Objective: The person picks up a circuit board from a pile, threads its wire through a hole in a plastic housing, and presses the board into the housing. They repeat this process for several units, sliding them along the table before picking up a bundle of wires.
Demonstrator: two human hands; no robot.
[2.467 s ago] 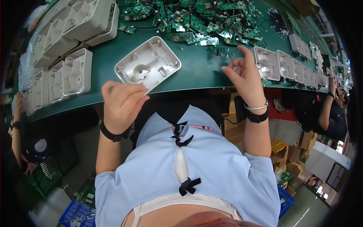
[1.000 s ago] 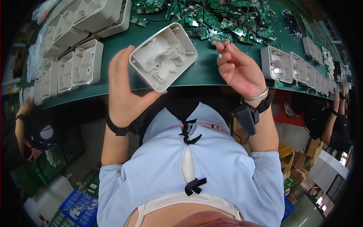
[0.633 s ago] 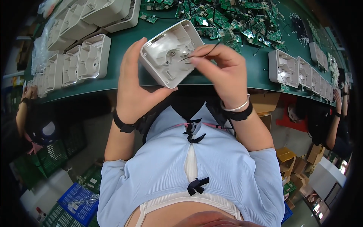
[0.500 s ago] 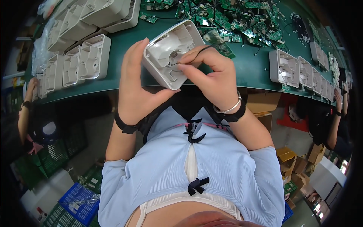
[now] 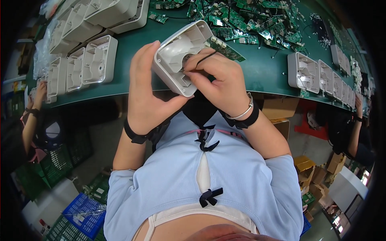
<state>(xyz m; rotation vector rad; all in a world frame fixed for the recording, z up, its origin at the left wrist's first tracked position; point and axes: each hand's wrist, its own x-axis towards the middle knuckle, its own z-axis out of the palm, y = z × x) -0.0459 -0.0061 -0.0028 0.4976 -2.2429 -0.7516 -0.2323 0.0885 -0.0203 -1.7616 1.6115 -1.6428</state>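
My left hand [image 5: 145, 94] grips a light grey plastic housing [image 5: 171, 54] along its left side, thumb at the near corner. The housing is tilted, with its open side facing up toward me. Inside it, the thumb and fingers of my right hand [image 5: 223, 82] are pinched on a thin black cable [image 5: 206, 58] near the round recess. The cable's end is hidden by my fingertips. Just beyond my right hand, a green circuit board [image 5: 227, 49] sticks out past the housing's right edge, partly covered by the hand; where the cable joins it is hidden.
Green circuit boards with black cables [image 5: 257, 24] lie heaped at the back of the green table [image 5: 257, 72]. Grey housings [image 5: 98, 60] stand at the left, and a row of them [image 5: 302, 72] at the right. Other people's hands [image 5: 40, 92] show at both table ends.
My right hand has moved slightly left and farther into the housing. The circuit board has shifted up and left, closer to the housing. My left hand keeps its hold.
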